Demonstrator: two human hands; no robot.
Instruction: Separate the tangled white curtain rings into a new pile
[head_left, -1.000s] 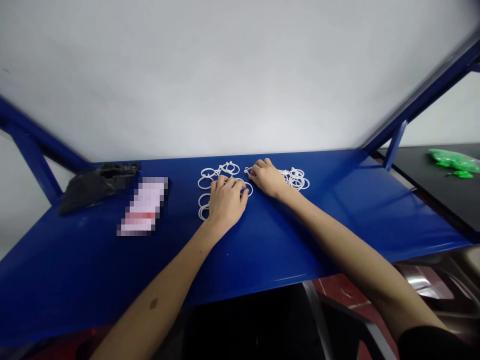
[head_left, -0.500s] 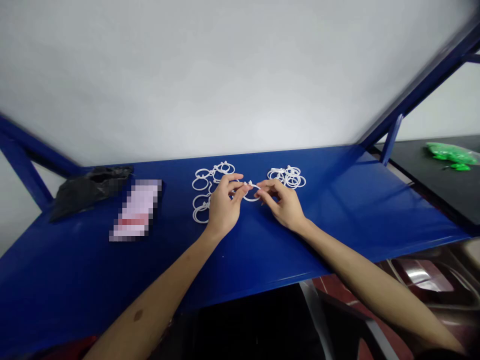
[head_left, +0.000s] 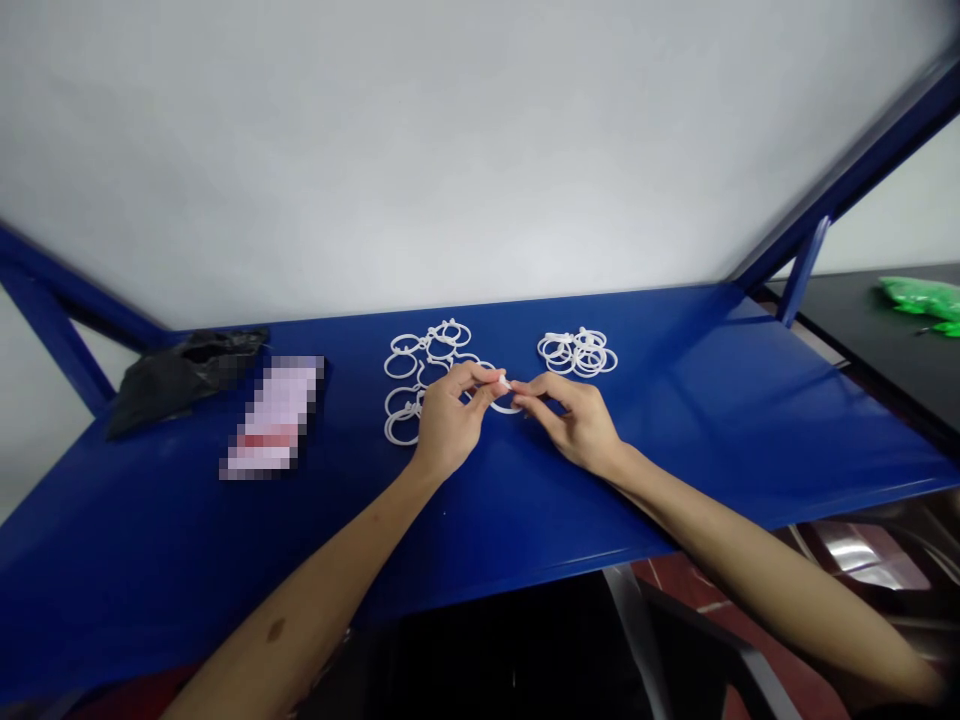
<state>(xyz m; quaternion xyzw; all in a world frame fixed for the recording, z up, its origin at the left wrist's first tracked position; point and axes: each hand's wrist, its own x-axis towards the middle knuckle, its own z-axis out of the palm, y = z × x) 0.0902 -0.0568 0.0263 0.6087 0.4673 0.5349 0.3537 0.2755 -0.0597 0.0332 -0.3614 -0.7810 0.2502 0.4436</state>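
Between my two hands is a white plastic ring (head_left: 505, 408), like a curtain ring with a small knob. My left hand (head_left: 452, 418) is closed, thumb and forefinger pinching the ring at its knob. My right hand (head_left: 576, 422) pinches the same ring from the right, its fingertips close to the left ones. The fingers hide part of the ring. Several white rings (head_left: 400, 375), apparently linked in a chain, lie to the left of and behind my left hand, which covers some of them. A loose pile of similar rings (head_left: 577, 366) lies behind my right hand.
The blue tabletop (head_left: 330, 540) runs up to a white wall. A black plastic bag (head_left: 180, 380) and a blurred-out pinkish rectangular item (head_left: 277, 412) lie on the left. Blue frame bars (head_left: 804, 268) rise at both ends. A green bundle (head_left: 922, 300) sits on a dark table at right.
My fingertips have come closer together and now pinch at the ring's knob, where before they held its sides further apart. More of the linked rings show behind my left hand.
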